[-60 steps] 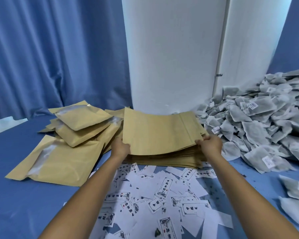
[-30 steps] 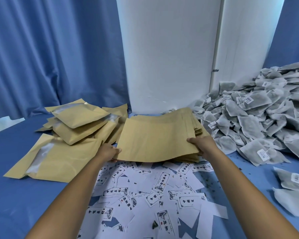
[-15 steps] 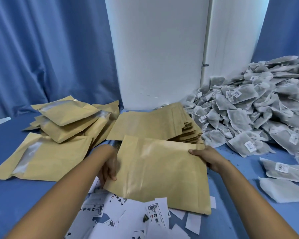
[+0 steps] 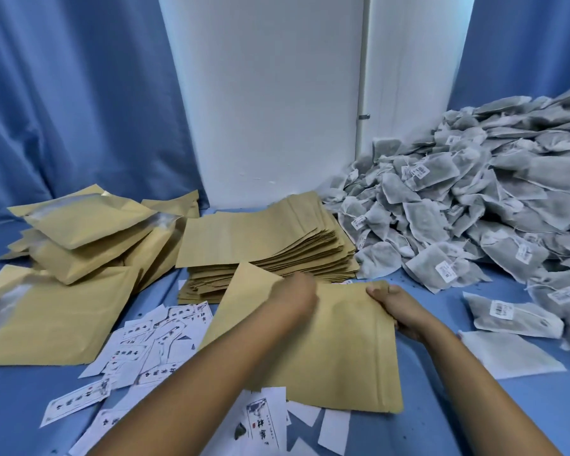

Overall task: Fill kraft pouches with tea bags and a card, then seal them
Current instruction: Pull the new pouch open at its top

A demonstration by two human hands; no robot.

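Blue cloth covers the table [image 4: 20, 406], with blue curtains and a white panel behind it. Several filled pouches [image 4: 79, 245] lie heaped toward the table's left edge, so part of the job looks done. A tall stack of flat, empty pouches [image 4: 260, 245] sits near the middle of the far edge, and a big mound of tea bags [image 4: 474, 205] fills the far right corner, so much appears left to do. Printed cards [image 4: 152, 337] lie scattered along the near edge.

One empty pouch [image 4: 326, 350] is held flat just above the cards, in front of the stack. It looks unopened, with nothing put in yet. The right hand [image 4: 399, 311] grips its far right corner, thumb on top and fingers curled beneath. The left hand [image 4: 293, 297] reaches across to the pouch's far edge; it is blurred, so whether it pinches the pouch or only touches it cannot be told. Both forearms stretch forward from the near edge.
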